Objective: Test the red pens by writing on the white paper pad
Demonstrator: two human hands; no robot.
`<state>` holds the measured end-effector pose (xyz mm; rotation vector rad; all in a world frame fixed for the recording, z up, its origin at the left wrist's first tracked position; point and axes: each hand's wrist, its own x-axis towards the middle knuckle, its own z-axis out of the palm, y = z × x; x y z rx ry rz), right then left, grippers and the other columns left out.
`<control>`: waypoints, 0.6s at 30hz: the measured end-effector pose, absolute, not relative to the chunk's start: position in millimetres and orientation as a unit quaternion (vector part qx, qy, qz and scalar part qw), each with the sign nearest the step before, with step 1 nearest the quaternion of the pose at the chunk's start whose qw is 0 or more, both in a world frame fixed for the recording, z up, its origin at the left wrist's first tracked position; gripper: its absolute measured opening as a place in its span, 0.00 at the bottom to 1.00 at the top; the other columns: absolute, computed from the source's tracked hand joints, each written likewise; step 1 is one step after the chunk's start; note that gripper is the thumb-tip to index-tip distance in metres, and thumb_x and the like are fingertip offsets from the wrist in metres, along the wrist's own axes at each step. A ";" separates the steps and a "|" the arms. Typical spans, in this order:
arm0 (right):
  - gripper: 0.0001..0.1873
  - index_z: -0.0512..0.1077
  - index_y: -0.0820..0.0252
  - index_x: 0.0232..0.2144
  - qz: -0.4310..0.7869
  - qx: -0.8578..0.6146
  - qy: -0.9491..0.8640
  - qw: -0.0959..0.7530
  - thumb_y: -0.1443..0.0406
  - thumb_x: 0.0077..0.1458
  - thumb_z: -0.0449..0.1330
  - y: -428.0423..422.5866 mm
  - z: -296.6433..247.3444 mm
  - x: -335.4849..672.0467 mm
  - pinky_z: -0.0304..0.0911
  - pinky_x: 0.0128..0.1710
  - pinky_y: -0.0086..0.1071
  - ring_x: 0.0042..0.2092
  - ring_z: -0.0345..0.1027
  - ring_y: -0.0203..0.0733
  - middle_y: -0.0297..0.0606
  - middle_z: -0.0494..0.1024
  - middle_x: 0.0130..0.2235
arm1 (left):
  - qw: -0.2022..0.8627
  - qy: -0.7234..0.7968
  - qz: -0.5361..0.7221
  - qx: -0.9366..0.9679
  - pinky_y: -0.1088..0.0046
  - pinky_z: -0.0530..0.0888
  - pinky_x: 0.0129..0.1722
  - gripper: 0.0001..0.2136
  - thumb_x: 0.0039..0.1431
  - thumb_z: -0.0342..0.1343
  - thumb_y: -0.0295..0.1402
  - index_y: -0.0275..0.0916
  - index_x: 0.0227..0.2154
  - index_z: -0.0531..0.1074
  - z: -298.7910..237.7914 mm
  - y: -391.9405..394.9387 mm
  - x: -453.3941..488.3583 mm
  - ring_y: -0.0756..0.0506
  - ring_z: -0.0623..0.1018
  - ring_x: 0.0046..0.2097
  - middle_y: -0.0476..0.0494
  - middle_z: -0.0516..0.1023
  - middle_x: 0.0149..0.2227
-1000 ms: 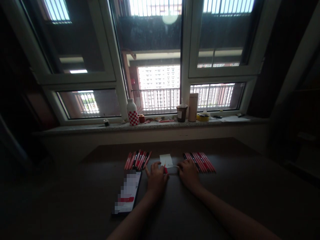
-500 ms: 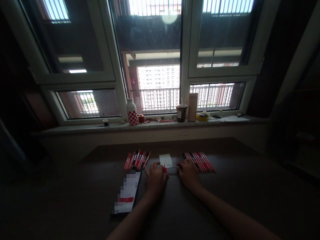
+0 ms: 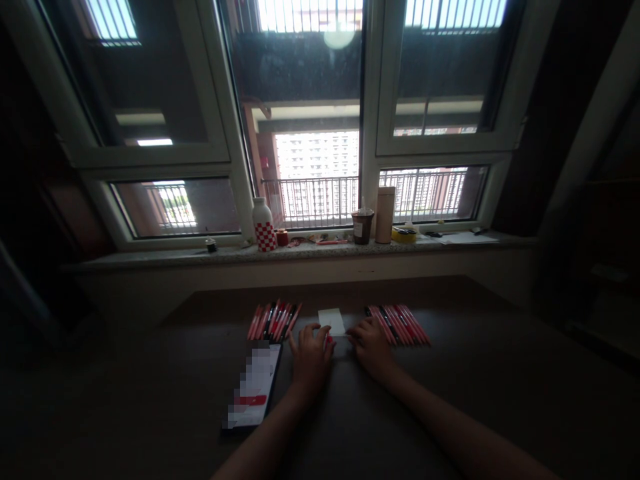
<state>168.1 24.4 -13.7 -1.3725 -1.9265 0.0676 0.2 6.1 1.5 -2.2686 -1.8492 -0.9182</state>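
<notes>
My left hand rests low over the table, its thumb and fingers closed on a small red piece whose kind I cannot tell. Across the gap, my right hand has its fingertips pinched at one end of a thin pale stick, most of which is hard to make out now. A pale square of paper lies flat just beyond both hands. Red and black pens form a row left of my left hand. Another row of pens lies beside my right hand, partly covered by it.
A phone with a lit screen lies on the dark table left of my left forearm. On the windowsill stand a checkered bottle, a lidded cup, a tan cylinder and yellow tape.
My right hand has shifted slightly left, closer to my left hand. The thin pale stick shows less than before, and the red piece is more covered by my left fingers.
</notes>
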 end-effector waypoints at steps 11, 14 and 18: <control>0.09 0.76 0.57 0.37 0.029 -0.474 -0.793 0.382 0.70 0.58 0.55 21.6 -13.7 165.0 0.55 0.49 0.38 0.47 0.59 0.45 0.38 0.74 0.37 | 0.021 -0.568 -0.331 -0.753 0.45 0.49 0.61 0.09 0.59 0.52 0.34 0.48 0.40 0.76 0.8 6.4 -4.9 0.42 0.68 0.53 0.44 0.72 0.48; 0.09 0.76 0.57 0.38 0.025 -0.468 -0.801 0.374 0.69 0.59 0.55 20.8 -13.3 164.5 0.54 0.50 0.38 0.48 0.59 0.45 0.38 0.74 0.37 | 0.018 -0.573 -0.326 -0.752 0.45 0.48 0.61 0.08 0.59 0.51 0.34 0.46 0.35 0.76 2.7 5.1 -4.4 0.43 0.68 0.53 0.44 0.72 0.47; 0.11 0.75 0.56 0.41 0.004 -0.479 -0.801 0.358 0.67 0.61 0.53 20.8 -13.1 163.5 0.54 0.50 0.39 0.48 0.59 0.46 0.40 0.74 0.39 | 0.028 -0.577 -0.326 -0.748 0.46 0.49 0.60 0.09 0.60 0.50 0.34 0.46 0.34 0.76 4.6 3.7 -3.6 0.43 0.68 0.52 0.44 0.73 0.47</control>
